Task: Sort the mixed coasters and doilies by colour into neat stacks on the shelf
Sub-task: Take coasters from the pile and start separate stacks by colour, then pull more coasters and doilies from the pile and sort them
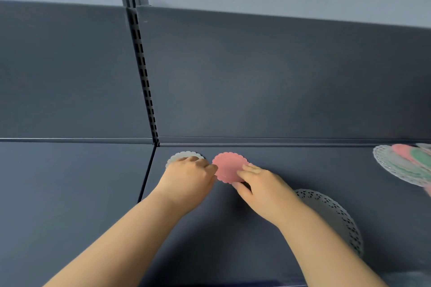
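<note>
The pink coaster (227, 165), round with a scalloped edge, lies on the shelf (291, 170) near the rear edge, just right of the joint between two shelf sections. The right hand (258, 184) pinches its near right edge: the fingers lie on top and the thumb curls below the rim. The left hand (189, 175) sits at the coaster's left edge, knuckles up and fingers curled, and it covers most of a white coaster (184, 154) of the same scalloped shape. Whether this hand grips either coaster cannot be determined. The white coaster lies just beside the pink one, to its left. A white lace doily (335, 216) lies flat nearer the front of the shelf, partly hidden under the right forearm. A mixed pile (405, 165) of white, pink and green pieces lies at the far right, cut off by the frame edge. A slotted upright (143, 72) runs up the back panel (256, 77) from the joint.
</note>
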Action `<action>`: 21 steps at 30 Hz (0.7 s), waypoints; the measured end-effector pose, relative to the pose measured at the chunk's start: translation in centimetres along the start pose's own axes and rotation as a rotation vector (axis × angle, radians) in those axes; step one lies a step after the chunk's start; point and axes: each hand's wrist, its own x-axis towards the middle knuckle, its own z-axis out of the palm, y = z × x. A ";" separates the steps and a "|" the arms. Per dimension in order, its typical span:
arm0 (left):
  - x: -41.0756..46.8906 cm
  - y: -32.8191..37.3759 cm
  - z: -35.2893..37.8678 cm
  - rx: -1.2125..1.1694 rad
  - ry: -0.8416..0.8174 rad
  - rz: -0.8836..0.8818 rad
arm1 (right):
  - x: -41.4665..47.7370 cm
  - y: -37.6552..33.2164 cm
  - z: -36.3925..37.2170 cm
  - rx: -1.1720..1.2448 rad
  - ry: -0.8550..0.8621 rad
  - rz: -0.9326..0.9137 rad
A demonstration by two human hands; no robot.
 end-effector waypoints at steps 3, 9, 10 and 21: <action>0.8 2.9 -0.9 -0.006 0.023 0.020 | -1.6 1.8 -1.1 0.011 0.048 -0.040; 3.1 11.9 -2.6 -0.006 0.083 0.003 | -7.4 8.0 -4.5 -0.026 0.095 -0.074; 3.5 13.9 -3.0 -0.015 0.085 -0.003 | -8.8 9.5 -5.1 -0.035 0.106 -0.073; 7.6 36.5 -3.4 -0.158 0.020 -0.045 | -24.4 28.7 -10.6 -0.018 0.185 0.116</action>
